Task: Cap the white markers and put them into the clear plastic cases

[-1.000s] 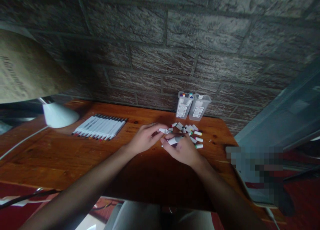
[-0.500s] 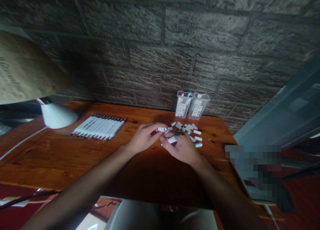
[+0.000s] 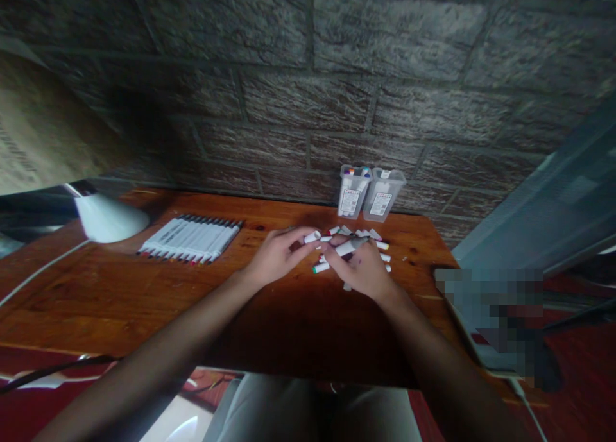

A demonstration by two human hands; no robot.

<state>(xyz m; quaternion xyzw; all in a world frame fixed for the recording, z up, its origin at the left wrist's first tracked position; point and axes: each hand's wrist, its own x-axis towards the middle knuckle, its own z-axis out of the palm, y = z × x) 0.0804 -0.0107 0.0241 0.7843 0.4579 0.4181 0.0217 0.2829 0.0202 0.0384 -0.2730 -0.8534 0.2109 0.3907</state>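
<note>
My left hand (image 3: 278,255) pinches a white marker cap (image 3: 312,237) between thumb and fingers, its hollow end facing right. Close beside it, my right hand (image 3: 366,270) is closed on a white marker (image 3: 350,247) with a grey end, which slants up to the right. The cap and this marker are apart. Beneath and around my right hand lie several loose white pieces with coloured ends, such as a green-ended one (image 3: 320,269); my fingers hide part of the pile.
Side by side on the left lies a row of white markers (image 3: 192,238). Two clear plastic containers (image 3: 350,198) stand against the brick wall, the left one holding markers. A lamp with a white base (image 3: 110,219) is at the far left of the wooden table (image 3: 269,326).
My right hand has shifted slightly right and tilted the marker, so more of its barrel shows. Green-ended and other loose pieces now show left of that hand. The view has tipped slightly downward.
</note>
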